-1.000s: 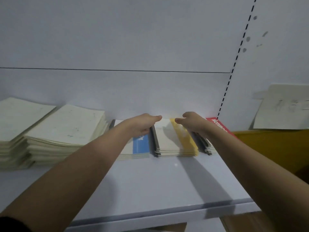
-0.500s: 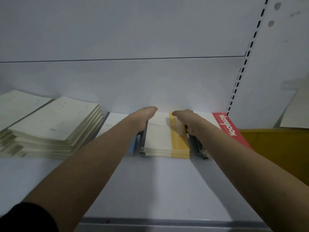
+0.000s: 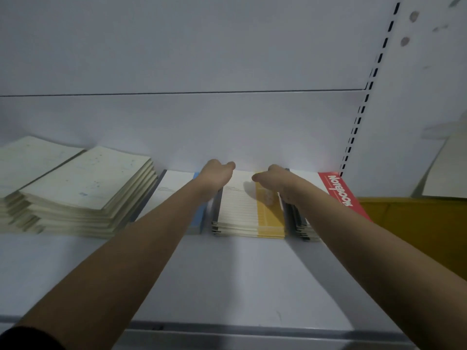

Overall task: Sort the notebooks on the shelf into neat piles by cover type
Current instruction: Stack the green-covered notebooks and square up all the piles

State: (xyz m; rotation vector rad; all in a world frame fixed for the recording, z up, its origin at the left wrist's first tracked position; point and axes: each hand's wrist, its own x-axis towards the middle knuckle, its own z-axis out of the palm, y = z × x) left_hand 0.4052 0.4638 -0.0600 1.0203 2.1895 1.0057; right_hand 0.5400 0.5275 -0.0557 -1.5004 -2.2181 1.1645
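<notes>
A pile of white notebooks with a yellow stripe (image 3: pixel 250 210) lies at the back of the white shelf (image 3: pixel 227 279). My left hand (image 3: pixel 217 176) is at the pile's far left edge, thumb over the top cover and fingers down in the gap beside it. My right hand (image 3: pixel 278 184) holds the far right edge the same way, its fingers hidden between this pile and the red-striped notebook pile (image 3: pixel 336 190). A blue-striped notebook pile (image 3: pixel 174 190) sits just left, partly under my left forearm.
Two tall stacks of plain cream notebooks (image 3: pixel 86 188) fill the shelf's left end. A yellow bin (image 3: pixel 414 223) stands past the shelf's right side, with a loose sheet (image 3: pixel 447 170) leaning on the wall above it. The slotted upright (image 3: pixel 364 109) marks the right boundary.
The view has shifted so the piles sit further right and closer. Both hands stay on the yellow-striped pile, now nearer its back edge against the wall.
</notes>
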